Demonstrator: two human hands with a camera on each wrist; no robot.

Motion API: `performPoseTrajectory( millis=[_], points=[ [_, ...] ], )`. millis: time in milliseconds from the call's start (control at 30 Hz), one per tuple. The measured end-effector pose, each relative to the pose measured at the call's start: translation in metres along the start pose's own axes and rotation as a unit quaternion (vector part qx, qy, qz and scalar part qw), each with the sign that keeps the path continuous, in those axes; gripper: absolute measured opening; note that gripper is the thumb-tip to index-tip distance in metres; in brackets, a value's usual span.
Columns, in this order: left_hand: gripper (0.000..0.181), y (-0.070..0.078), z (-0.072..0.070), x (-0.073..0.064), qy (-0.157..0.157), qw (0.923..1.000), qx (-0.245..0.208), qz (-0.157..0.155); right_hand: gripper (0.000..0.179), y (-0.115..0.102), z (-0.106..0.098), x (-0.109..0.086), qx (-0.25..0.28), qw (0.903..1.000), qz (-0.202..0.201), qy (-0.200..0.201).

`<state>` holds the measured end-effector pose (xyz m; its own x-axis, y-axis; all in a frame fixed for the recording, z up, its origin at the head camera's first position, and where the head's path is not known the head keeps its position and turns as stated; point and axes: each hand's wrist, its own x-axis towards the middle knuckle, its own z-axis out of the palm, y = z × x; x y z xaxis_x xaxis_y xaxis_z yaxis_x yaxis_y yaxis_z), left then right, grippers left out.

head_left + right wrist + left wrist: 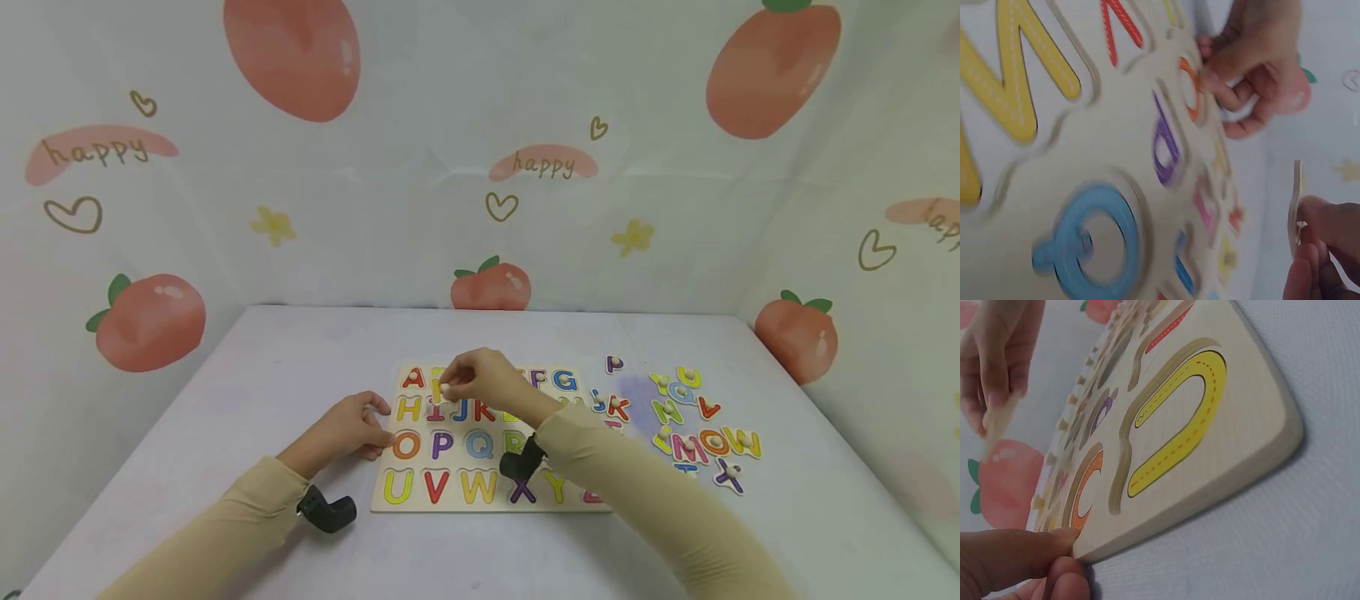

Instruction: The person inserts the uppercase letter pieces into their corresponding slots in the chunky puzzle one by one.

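Note:
A wooden alphabet puzzle board lies flat on the table, its rows of letter recesses facing up. My left hand pinches its left edge near the orange O, thumb on top and a curled finger at the side, as the left wrist view shows. Over the upper left of the board, my right hand grips a yellow wooden letter piece between thumb and fingers. That piece appears edge-on and raised off the board in the right wrist view. Knobbed letters such as the red A and blue G sit in the top row.
Right of the board lie several loose knobbed letters, including a purple P, an orange O, a yellow W and a purple X. White cloth covers the table, and a fruit-printed curtain stands behind it.

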<state>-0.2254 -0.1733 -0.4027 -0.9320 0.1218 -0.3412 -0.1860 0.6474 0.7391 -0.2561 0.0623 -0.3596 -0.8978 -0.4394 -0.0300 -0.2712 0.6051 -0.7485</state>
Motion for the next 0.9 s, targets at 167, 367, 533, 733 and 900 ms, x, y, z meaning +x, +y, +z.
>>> performPoseTrajectory(
  millis=[167, 367, 533, 733, 900],
  points=[
    [0.048, -0.001, 0.0, 0.001, -0.007, 1.0, -0.002, 0.004, 0.008, -0.006, 0.028, 0.013, -0.001, 1.0, 0.006, -0.008],
    [0.048, -0.004, -0.001, 0.003, -0.01, 0.9999, -0.002, 0.006, 0.007, -0.008, 0.047, 0.027, 0.003, 0.9993, 0.038, -0.001],
    [0.048, -0.006, -0.001, 0.004, -0.009, 0.9999, -0.001, 0.006, 0.007, -0.009, 0.055, 0.034, 0.006, 0.9994, 0.034, 0.002],
    [0.047, -0.005, 0.0, 0.003, -0.006, 0.9999, -0.004, 0.013, 0.006, -0.012, 0.06, 0.039, -0.023, 0.999, 0.036, 0.007],
    [0.047, -0.004, 0.0, 0.004, -0.007, 0.9998, -0.002, 0.017, 0.006, -0.013, 0.062, 0.04, -0.031, 0.9982, 0.051, 0.006]
  ],
)
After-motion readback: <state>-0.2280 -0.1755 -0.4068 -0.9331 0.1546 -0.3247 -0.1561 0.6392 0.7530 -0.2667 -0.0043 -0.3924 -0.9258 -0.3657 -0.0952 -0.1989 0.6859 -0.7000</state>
